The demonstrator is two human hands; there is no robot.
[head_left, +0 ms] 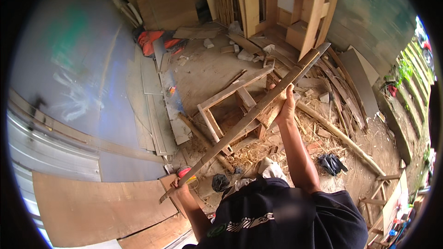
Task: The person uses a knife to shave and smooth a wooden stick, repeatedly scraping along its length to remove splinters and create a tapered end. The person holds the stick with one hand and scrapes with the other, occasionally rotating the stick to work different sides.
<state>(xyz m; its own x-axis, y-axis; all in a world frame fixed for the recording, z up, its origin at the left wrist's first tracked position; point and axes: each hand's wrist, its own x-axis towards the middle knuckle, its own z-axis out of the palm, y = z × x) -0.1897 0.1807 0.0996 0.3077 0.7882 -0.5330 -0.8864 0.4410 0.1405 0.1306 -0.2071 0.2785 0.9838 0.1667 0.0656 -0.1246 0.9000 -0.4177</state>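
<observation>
A long, narrow wooden plank (230, 133) slants across in front of me, from low on the left to high on the right. My left hand (179, 188) is closed around its lower end. Farther along, my right hand (287, 106) grips it from the right side, thumb up along the edge. A darker strip (314, 62) shows beside the plank's far end; whether it is a separate piece I cannot tell. Beneath the plank stands a wooden frame (210, 122) with crossbars, partly hidden. A short wooden block (272, 110) lies by my right hand, under the plank.
Wood shavings (249, 154) and offcuts litter the ground. A long pole (341, 136) lies to the right, near a black plastic bag (331, 163). Plywood sheets (101, 203) are at the lower left. Wooden frames (318, 14) lean at the back, and an orange cloth (150, 41) lies far left.
</observation>
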